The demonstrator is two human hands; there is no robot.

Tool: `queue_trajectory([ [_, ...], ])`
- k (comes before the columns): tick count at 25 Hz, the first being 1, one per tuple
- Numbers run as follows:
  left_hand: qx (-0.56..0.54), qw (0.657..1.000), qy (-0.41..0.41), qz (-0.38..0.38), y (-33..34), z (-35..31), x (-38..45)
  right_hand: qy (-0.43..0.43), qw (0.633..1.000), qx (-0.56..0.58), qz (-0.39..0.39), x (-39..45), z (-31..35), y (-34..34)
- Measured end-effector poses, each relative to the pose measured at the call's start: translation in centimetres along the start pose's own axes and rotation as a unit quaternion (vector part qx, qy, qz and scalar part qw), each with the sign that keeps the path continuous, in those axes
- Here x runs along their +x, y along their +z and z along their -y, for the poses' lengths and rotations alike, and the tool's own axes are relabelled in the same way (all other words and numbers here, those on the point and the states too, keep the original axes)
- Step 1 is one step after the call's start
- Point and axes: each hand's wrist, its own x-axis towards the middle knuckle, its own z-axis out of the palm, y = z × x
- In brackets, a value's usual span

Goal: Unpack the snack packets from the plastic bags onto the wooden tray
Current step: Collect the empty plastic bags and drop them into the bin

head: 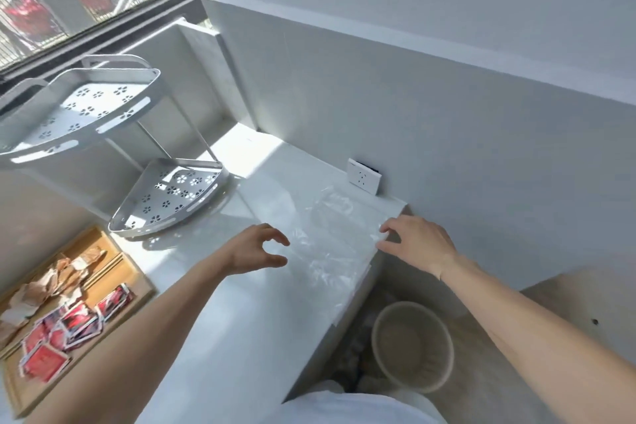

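Clear plastic bags [330, 231] lie flat and crumpled on the white counter [247, 320] near its right end. My left hand [256, 246] hovers just left of them, fingers curled and apart, holding nothing. My right hand [418, 239] rests at the bags' right edge by the counter corner, fingertips touching the plastic. Far left, a wooden tray [136, 277] holds several red snack packets [75, 323] and several tan ones [51, 282].
A white two-tier corner rack [168, 196] stands on the counter between the tray and the bags. A wall socket [364, 176] sits behind the bags. On the floor below the counter's right end stands a beige waste bin [411, 344]. A window runs along the upper left.
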Motion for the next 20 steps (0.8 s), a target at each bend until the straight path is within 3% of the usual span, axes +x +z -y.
queue_trajectory([
  [10, 0.137, 0.99, 0.014, 0.001, 1.8, -0.2, 5.9, 0.077, 0.989, -0.066, 0.104, 4.8, 0.2, 4.1],
  [20, 0.177, 0.984, 0.03, 0.0, 3.5, -0.1, 7.9, 0.109, 0.99, -0.067, 0.062, 6.7, 1.4, 5.8],
])
